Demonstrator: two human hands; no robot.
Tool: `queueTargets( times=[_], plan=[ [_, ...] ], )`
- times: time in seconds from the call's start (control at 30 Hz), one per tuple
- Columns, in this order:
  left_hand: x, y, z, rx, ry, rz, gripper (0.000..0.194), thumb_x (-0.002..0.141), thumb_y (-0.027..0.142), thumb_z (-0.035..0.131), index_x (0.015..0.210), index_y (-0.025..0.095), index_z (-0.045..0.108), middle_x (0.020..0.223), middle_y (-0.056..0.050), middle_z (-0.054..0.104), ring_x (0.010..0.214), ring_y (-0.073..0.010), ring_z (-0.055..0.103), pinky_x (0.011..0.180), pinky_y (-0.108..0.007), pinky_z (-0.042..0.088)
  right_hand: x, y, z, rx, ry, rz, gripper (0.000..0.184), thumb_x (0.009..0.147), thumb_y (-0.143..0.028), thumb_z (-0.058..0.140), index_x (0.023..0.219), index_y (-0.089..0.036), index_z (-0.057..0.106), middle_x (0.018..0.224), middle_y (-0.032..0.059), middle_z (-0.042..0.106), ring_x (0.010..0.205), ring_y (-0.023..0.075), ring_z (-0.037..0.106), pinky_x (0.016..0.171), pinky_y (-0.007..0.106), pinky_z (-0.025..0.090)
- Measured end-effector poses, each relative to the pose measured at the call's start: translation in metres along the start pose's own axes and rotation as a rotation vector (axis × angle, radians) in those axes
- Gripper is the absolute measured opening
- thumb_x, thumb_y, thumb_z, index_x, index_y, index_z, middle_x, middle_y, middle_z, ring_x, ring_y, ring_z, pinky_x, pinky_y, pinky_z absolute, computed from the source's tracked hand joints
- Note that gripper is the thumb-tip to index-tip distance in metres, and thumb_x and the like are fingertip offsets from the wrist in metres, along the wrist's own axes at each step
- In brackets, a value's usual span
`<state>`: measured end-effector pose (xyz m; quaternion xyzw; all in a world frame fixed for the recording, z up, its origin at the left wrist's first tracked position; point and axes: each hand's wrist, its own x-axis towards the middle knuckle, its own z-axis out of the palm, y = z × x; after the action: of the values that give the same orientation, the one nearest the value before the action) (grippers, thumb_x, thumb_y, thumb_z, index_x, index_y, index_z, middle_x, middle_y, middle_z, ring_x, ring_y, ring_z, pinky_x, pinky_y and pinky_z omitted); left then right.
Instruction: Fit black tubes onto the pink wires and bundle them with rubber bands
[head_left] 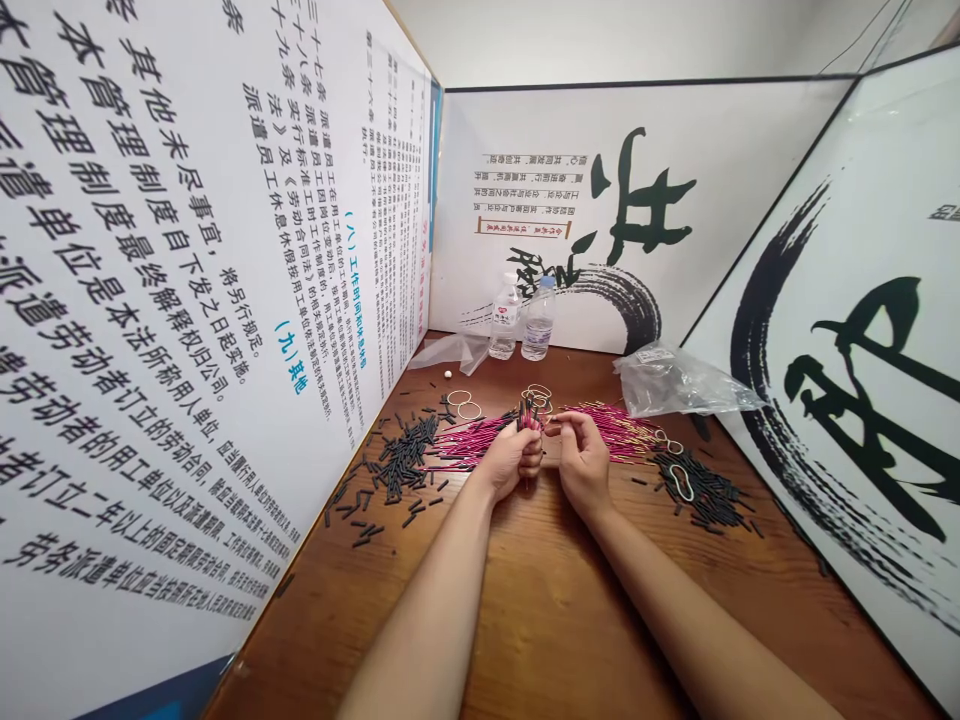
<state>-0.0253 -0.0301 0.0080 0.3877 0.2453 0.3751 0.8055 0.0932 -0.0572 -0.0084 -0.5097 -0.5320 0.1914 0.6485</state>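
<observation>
My left hand is closed round a bundle of thin pink sticks, held roughly upright, with black pieces showing at the top. Close beside it, my right hand has thumb and fingers pinched together near the bundle. What sits in that pinch is too small to make out. Behind the hands lie loose pink sticks, one pile to the left and another to the right. Short black tubes are heaped at the left and at the right.
Pale elastic rings lie about, among them one ring on the right heap. Two water bottles stand at the back by the panel. Clear plastic bags lie at the back right and back left. Printed panels wall the wooden table.
</observation>
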Motion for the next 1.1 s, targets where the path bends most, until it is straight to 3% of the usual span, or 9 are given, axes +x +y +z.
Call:
queueTargets(
  times=[0.47, 0.63, 1.1],
  plan=[
    [-0.0009, 0.0015, -0.0004, 0.028, 0.041, -0.014, 0.028, 0.071, 0.022, 0.06, 0.077, 0.021, 0.032, 0.055, 0.011, 0.023, 0.041, -0.0018, 0.015, 0.041, -0.018, 0.007, 0.0026, 0.0057, 0.0009, 0.053, 0.037, 0.031, 0.016, 0.089, -0.033, 0.047, 0.094, -0.019, 0.055, 0.09, 0.004, 0.063, 0.066, 0.0132, 0.057, 0.068, 0.03, 0.046],
    [-0.0004, 0.0017, -0.0011, 0.049, 0.025, -0.023, 0.027, 0.073, 0.024, 0.059, 0.076, 0.021, 0.032, 0.055, 0.011, 0.021, 0.041, -0.0022, 0.013, 0.041, -0.018, 0.006, 0.0024, 0.0032, 0.0011, 0.027, 0.01, 0.024, 0.016, 0.089, -0.033, 0.047, 0.092, -0.02, 0.056, 0.082, 0.0021, 0.062, 0.066, 0.0131, 0.056, 0.067, 0.029, 0.045],
    [-0.0008, 0.0013, -0.001, 0.07, 0.012, -0.04, 0.027, 0.071, 0.026, 0.062, 0.079, 0.021, 0.036, 0.056, 0.011, 0.023, 0.041, -0.0022, 0.015, 0.041, -0.018, 0.008, -0.0001, 0.0018, 0.0012, 0.038, -0.03, 0.042, 0.02, 0.085, -0.035, 0.054, 0.097, -0.019, 0.057, 0.085, 0.003, 0.062, 0.072, 0.0148, 0.056, 0.07, 0.03, 0.046]
  ],
)
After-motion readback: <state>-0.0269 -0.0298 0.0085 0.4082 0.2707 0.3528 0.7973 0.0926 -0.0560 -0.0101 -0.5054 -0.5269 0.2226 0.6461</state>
